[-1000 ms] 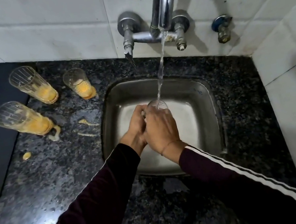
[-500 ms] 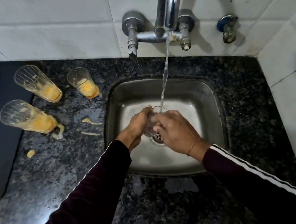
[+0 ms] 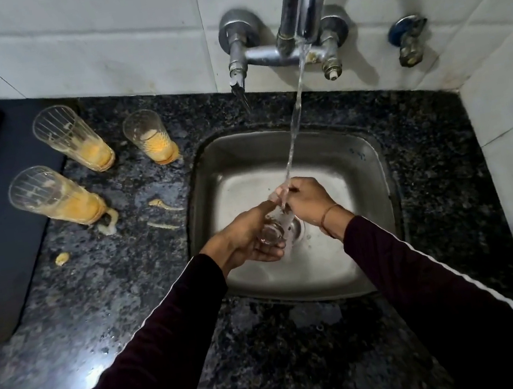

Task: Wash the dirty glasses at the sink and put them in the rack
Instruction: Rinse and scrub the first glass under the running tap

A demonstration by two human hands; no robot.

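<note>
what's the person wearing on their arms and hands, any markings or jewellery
Both arms are in long dark maroon sleeves that reach the wrists. The right sleeve carries a thin white stripe along its outer edge; the left sleeve shows a similar white stripe only near the bottom of the frame. The left hand and right hand are bare, without gloves. A thin thread-like band circles the right wrist.

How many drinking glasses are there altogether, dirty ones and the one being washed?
Dirty clear ribbed glasses with orange residue on the granite counter: 3
Clear glass held under the water stream by left hand and right hand: 1
Total: 4
</note>
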